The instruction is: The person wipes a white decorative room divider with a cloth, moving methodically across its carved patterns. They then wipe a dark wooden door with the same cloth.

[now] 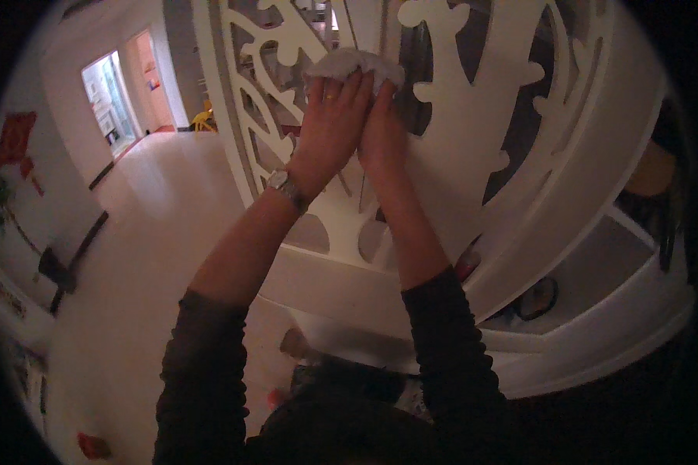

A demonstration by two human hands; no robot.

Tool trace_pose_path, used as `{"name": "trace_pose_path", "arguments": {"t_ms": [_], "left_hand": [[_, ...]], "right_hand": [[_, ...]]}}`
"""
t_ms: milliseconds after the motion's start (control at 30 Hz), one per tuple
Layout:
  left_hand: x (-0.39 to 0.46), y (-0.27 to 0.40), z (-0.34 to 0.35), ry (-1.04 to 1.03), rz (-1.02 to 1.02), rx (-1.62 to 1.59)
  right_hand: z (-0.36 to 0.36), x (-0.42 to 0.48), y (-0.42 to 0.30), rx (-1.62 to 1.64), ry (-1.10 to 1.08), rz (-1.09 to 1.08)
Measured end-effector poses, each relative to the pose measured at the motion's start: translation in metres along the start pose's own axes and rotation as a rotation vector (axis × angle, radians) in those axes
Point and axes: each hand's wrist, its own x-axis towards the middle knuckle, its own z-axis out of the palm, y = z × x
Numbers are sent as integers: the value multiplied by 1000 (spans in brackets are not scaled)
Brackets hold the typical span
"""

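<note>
Both arms reach up to a white cut-out lattice screen (pixel 442 168) with branch-like shapes. A pale, crumpled cloth (pixel 355 63) lies against the screen near the top of the view. My left hand (pixel 334 125), with a ring and a wristwatch (pixel 282 186), presses the cloth with its fingers, whose tips are partly hidden in its folds. Beside it my right hand (pixel 384 128) holds the cloth's right part, thumb sides of the hands close together. The screen stands on a white base panel (pixel 337 279).
A tiled floor (pixel 134 244) stretches left to a lit doorway (pixel 113 99). A yellow chair-like object (pixel 203 119) stands by the far wall. A potted plant (pixel 55 267) is at the left wall. A white shelf (pixel 581 290) at right bears a round dark-rimmed object (pixel 538 297).
</note>
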Motion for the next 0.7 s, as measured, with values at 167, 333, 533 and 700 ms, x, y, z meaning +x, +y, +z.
{"name": "trace_pose_path", "arguments": {"t_ms": [167, 333, 533, 700], "left_hand": [[-27, 16, 22, -103, 20, -188], [-29, 35, 17, -170, -22, -435], [-42, 53, 34, -57, -53, -716], [-53, 63, 23, -106, -168, -915]], "right_hand": [[13, -18, 43, -474, 278, -329], [-9, -27, 54, -548, 215, -322], [-41, -35, 29, -850, -75, -207], [-56, -47, 23, -573, -30, -329]]}}
